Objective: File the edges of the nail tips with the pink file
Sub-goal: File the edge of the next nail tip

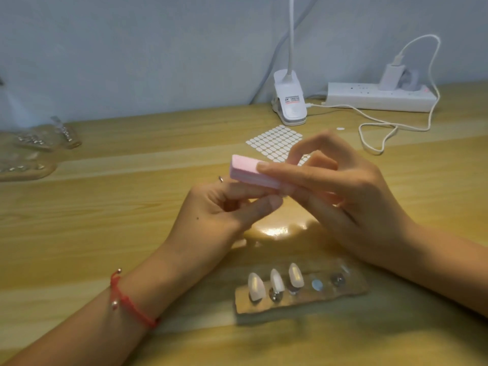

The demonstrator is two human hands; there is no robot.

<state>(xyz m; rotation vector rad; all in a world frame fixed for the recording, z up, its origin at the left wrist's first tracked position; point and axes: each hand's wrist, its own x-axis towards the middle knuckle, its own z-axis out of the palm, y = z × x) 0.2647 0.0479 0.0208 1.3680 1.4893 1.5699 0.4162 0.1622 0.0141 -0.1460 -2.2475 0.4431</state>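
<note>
The right hand grips the pink file by one end, thumb on top and fingers curled beneath, holding it above the wooden table. Just under the file, the left hand pinches a small pale nail tip between thumb and curled fingers, touching the file's underside; most of it is hidden. A red bracelet circles the left wrist. Nearer the person, three nail tips stand on a clear holder strip. Behind the hands lie a sticker sheet, a clip lamp and a power strip.
</note>
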